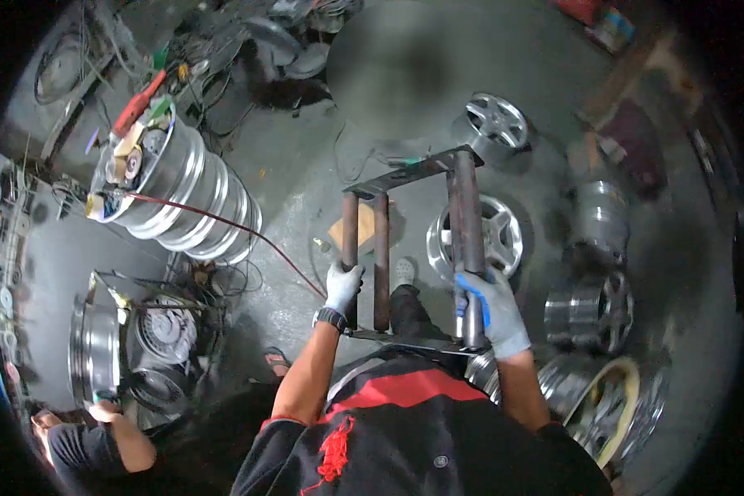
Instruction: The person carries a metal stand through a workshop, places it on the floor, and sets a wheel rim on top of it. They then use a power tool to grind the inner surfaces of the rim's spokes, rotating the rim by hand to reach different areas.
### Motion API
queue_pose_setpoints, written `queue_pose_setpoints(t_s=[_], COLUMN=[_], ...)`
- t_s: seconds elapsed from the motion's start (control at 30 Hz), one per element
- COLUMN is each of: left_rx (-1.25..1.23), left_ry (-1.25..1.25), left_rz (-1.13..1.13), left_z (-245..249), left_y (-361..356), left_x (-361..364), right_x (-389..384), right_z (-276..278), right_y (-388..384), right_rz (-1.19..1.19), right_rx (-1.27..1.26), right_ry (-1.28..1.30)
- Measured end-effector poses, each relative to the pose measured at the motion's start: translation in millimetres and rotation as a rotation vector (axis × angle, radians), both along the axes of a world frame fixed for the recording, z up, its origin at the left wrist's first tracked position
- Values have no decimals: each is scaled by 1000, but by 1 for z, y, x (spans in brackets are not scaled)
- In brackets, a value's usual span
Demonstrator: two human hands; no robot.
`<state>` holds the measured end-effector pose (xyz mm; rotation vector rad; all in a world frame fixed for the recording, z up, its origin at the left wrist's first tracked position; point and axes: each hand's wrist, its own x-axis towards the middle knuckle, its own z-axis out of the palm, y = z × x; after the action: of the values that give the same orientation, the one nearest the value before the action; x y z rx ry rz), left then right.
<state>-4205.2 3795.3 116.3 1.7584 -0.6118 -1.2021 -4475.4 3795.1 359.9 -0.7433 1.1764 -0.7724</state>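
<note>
A dark metal frame with round, rusty brown bars is in the middle of the frame, held up over the floor. The left hand, in a white glove, has its fingers curled around a bar on the left side. A black watch is on that wrist. The right hand, in a pale glove with blue on it, is closed around the thick bar on the right side.

The black and red shirt has a small round badge, but its mark is too small to read.

The floor is grey and a bit shiny. A shiny silver wheel with spokes lies just right of the metal frame, partly behind its bars. A tall stack of silver rims is at the upper left, with a red tool on its end. A thin red hose runs from there toward the left hand. More wheels are at the right.

At the lower left, another person has a hand by a silver rim. That corner is dark, so the hand may be touching it. The edges of the view are cut off in black.
</note>
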Motion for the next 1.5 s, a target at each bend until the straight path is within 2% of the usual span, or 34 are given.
queue_pose_setpoints(t_s=[0.07, 0.13, 0.17, 0.2, 0.27, 0.3, 0.37, 0.4, 0.43, 0.47, 0.5, 0.53, 0.6, 0.63, 0.67, 0.7, 0.73, 0.8, 0.83, 0.87, 0.93, 0.97, 1.0, 1.07, 1.1, 1.13, 1.17, 1.2, 1.23, 1.3, 1.4, 1.47, 1.5], left_rx=[71, -19, -10, 74, 64, -38, -123, -146, -144, -193, -245, -226, -137, -135, -110, -80, -77, -117, -75, -105, -118, -126, -92, -80, -86, -96, -81, -47, -12, 42, 82, 87, 106], left_ry=[0, -129, -128, -95, -76, -198, 39, 193, 187, 333, 480, 463, 399, 399, 507, 614, 610, 517, 560, 603, 561, 479, 416, 503, 453, 403, 409, 272, 255, 211, 240, 235, 230], left_rz=[42, 117, 140, 178, 239, 247, 185, 167, 182, 180, 179, 174, 174, 175, 221, 257, 234, 257, 274, 331, 236, 196, 115, 200, 174, 151, 99, 84, 68, 29, -38, -109, -135], left_z=[-37, -88, -61, -54, -28, -21, 50, 77, 99, 119, 128, 125, 116, 122, 127, 135, 126, 95, 99, 103, 105, 121, 101, 122, 117, 114, 118, 107, 108, 120, 154, 168, 177], left_y=[-38, -77, -90, -102, -121, -128, -149, -161, -176, -193, -210, -229, -258, -264, -270, -275, -282, -295, -298, -302, -307, -306, -309, -313, -316, -319, -323, -330, -335, -347, -368, -381, -387], left_x=[-13, -29, -40, -48, -58, -61, -49, -44, -41, -39, -37, -33, -24, -22, -19, -16, -13, -14, -13, -14, -6, -3, 6, 8, 12, 17, 22, 27, 30, 31, 26, 26, 23], right_x=[14, 32, 37, 44, 56, 61, 70, 75, 79, 83, 84, 88, 96, 100, 102, 104, 109, 114, 114, 117, 117, 113, 107, 86, 70, 59, 47, 37, 30, 26, 52, 72, 82], right_z=[-6, -2, -3, -4, -12, -19, -26, -34, -48, -63, -82, -81, -80, -83, -84, -81, -76, -85, -92, -93, -87, -82, -84, -93, -102, -103, -108, -115, -139, -206, -245, -267, -297], right_y=[-57, -111, -133, -157, -196, -212, -237, -246, -257, -267, -278, -286, -296, -300, -304, -306, -308, -304, -302, -300, -292, -290, -287, -285, -291, -295, -300, -304, -307, -320, -338, -352, -356], right_rz=[63, 186, 208, 253, 324, 362, 440, 454, 510, 565, 608, 625, 697, 709, 701, 733, 757, 684, 636, 617, 596, 573, 535, 524, 515, 377, 242, 110, 91, 55, 82, 76, 84], right_rx=[17, 4, 35, 65, 103, 83, 18, 23, -49, -122, -202, -205, -396, -395, -397, -400, -402, -466, -534, -478, -482, -435, -412, -558, -503, -188, -63, 66, 71, 252, 406, 425, 198], right_ry=[10, -7, 6, -6, -26, 57, 214, 207, 197, 186, 241, 237, 414, 477, 475, 569, 665, 692, 726, 703, 710, 545, 545, 368, 305, 29, -27, -86, -98, 16, -37, -11, -26])
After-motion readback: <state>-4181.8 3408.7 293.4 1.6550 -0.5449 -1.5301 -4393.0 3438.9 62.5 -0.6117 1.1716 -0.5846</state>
